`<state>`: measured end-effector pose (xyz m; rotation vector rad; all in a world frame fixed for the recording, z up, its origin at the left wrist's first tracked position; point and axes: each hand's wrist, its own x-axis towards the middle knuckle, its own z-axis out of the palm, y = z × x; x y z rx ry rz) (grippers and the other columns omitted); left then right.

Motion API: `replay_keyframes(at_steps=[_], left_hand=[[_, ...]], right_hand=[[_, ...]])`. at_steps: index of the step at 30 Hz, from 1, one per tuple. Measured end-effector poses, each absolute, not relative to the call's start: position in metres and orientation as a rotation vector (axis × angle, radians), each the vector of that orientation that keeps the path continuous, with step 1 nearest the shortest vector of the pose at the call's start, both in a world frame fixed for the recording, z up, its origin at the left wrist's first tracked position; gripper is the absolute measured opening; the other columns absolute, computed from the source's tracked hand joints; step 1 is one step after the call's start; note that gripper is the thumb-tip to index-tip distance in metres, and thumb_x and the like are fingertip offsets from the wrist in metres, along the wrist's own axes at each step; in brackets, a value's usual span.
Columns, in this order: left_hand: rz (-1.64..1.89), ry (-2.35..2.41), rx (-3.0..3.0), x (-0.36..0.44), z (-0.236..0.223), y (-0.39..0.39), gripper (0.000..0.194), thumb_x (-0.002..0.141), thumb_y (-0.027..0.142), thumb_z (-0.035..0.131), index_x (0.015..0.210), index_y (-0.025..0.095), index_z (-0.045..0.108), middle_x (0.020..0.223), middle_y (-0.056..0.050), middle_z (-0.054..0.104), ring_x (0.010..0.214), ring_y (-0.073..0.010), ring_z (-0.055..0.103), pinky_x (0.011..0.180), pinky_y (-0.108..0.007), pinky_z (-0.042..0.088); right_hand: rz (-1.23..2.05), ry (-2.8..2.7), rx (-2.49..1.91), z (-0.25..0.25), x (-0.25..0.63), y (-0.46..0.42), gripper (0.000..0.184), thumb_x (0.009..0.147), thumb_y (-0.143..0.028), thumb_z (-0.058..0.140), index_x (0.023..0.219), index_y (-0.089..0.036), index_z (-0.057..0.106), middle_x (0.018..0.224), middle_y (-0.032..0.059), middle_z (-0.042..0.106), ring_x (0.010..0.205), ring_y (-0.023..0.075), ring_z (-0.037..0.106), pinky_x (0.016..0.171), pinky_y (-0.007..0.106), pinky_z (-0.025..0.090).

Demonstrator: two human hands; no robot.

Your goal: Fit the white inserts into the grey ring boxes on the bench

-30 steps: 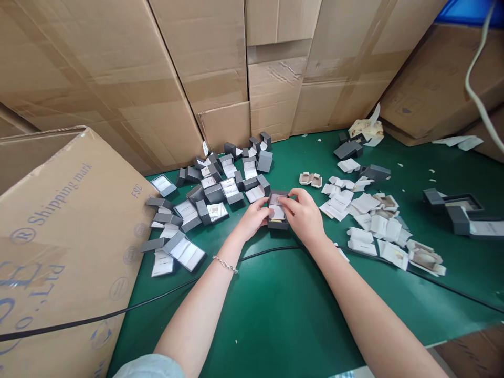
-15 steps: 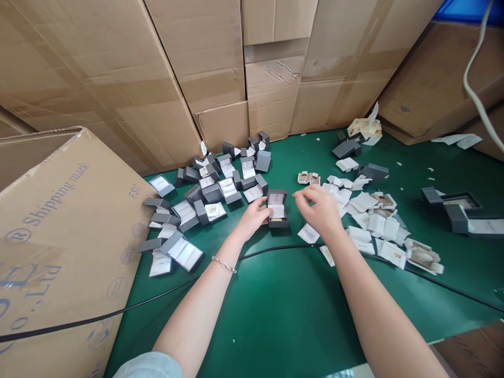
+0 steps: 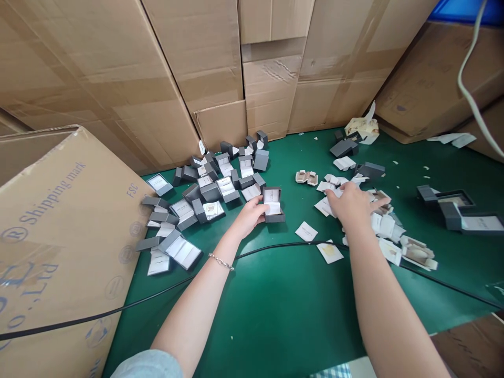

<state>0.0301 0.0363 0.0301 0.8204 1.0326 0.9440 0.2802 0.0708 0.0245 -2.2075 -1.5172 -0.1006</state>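
Observation:
My left hand (image 3: 251, 216) grips the left side of a small grey jewelry box (image 3: 274, 216), which stands with its lid up and a white insert inside. On the right, my right hand (image 3: 353, 208) reaches over a pile of white folded cards (image 3: 388, 227) with its fingers spread. Whether its fingertips touch a card is hard to make out. Between the hands, a white card (image 3: 306, 231) and another card with a yellowish mark (image 3: 329, 252) lie flat on the green table (image 3: 271, 304).
Several opened grey boxes (image 3: 213, 192) crowd the left side, beside a large carton (image 3: 66, 226). A black cable (image 3: 173, 287) crosses the table. Cartons (image 3: 220, 52) wall off the back. Larger dark boxes (image 3: 451, 212) and a tissue pack (image 3: 363, 128) are at right.
My right hand has moved right, away from the box, and its fingers have spread over the cards. My left hand keeps hold of the box, where more white now shows inside.

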Motion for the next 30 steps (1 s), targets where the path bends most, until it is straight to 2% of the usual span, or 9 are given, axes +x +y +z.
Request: replay_keyframes(at_steps=[4, 7, 14, 20, 22, 25, 27, 30], left_hand=[[0.960, 1.021, 0.823, 0.030, 0.026, 0.037, 0.032, 0.077, 0.015, 0.054, 0.109, 0.015, 0.055, 0.103, -0.008, 0.065, 0.089, -0.0170, 0.063, 0.077, -0.030, 0.052], [0.965, 1.014, 0.824, 0.029, 0.022, 0.038, 0.031, 0.077, 0.015, 0.054, 0.108, 0.016, 0.055, 0.102, -0.008, 0.066, 0.089, -0.0168, 0.063, 0.077, -0.030, 0.052], [0.939, 1.028, 0.822, 0.029, 0.027, 0.038, 0.031, 0.077, 0.015, 0.054, 0.108, 0.015, 0.055, 0.105, -0.009, 0.065, 0.089, -0.0172, 0.063, 0.077, -0.030, 0.052], [0.964, 1.131, 0.934, 0.033, 0.025, 0.036, 0.036, 0.076, 0.018, 0.055, 0.111, 0.016, 0.054, 0.113, -0.010, 0.061, 0.092, -0.0196, 0.061, 0.072, -0.028, 0.052], [1.002, 1.218, 1.023, 0.036, 0.021, 0.035, 0.039, 0.075, 0.021, 0.057, 0.114, 0.018, 0.053, 0.114, -0.009, 0.060, 0.089, -0.0208, 0.061, 0.066, -0.028, 0.052], [1.039, 1.365, 1.131, 0.041, 0.019, 0.032, 0.043, 0.077, 0.026, 0.057, 0.118, 0.020, 0.051, 0.106, -0.009, 0.061, 0.078, -0.0191, 0.060, 0.062, -0.027, 0.049], [1.116, 1.461, 1.213, 0.043, 0.020, 0.029, 0.041, 0.077, 0.028, 0.058, 0.117, 0.019, 0.052, 0.105, -0.009, 0.058, 0.073, -0.0166, 0.057, 0.066, -0.028, 0.047], [1.300, 1.555, 1.340, 0.042, 0.024, 0.024, 0.036, 0.078, 0.030, 0.059, 0.113, 0.021, 0.055, 0.115, -0.009, 0.049, 0.076, -0.0141, 0.053, 0.076, -0.027, 0.043]], right_hand=[[-0.120, -1.530, -2.175, 0.016, 0.275, 0.075, 0.040, 0.076, -0.047, 0.049, 0.091, -0.012, 0.060, 0.089, 0.0198, 0.062, 0.103, 0.0424, 0.049, 0.090, 0.075, 0.002], [-0.104, -1.557, -2.136, 0.014, 0.274, 0.076, 0.038, 0.076, -0.042, 0.049, 0.098, -0.014, 0.062, 0.096, 0.0201, 0.061, 0.106, 0.0422, 0.047, 0.088, 0.076, 0.003], [-0.020, -1.637, -2.079, 0.025, 0.261, 0.069, 0.036, 0.075, -0.031, 0.050, 0.107, -0.019, 0.063, 0.112, 0.0164, 0.056, 0.108, 0.0380, 0.047, 0.089, 0.069, 0.023], [0.017, -1.716, -1.761, 0.040, 0.242, 0.063, 0.033, 0.075, -0.026, 0.051, 0.106, -0.022, 0.060, 0.116, 0.0095, 0.058, 0.109, 0.0319, 0.049, 0.094, 0.061, 0.027], [0.066, -1.711, -1.678, 0.043, 0.236, 0.061, 0.033, 0.075, -0.027, 0.052, 0.107, -0.022, 0.059, 0.118, 0.0094, 0.059, 0.109, 0.0308, 0.050, 0.094, 0.058, 0.031], [0.184, -1.678, -1.567, 0.046, 0.230, 0.058, 0.035, 0.077, -0.031, 0.051, 0.110, -0.022, 0.057, 0.115, 0.0101, 0.060, 0.105, 0.0277, 0.054, 0.087, 0.048, 0.042], [0.246, -1.660, -1.513, 0.048, 0.225, 0.055, 0.037, 0.079, -0.035, 0.050, 0.114, -0.022, 0.055, 0.113, 0.0093, 0.062, 0.100, 0.0253, 0.057, 0.080, 0.042, 0.047], [0.277, -1.690, -1.446, 0.050, 0.217, 0.050, 0.040, 0.081, -0.038, 0.049, 0.118, -0.023, 0.053, 0.115, 0.0094, 0.060, 0.095, 0.0235, 0.059, 0.077, 0.039, 0.049]])
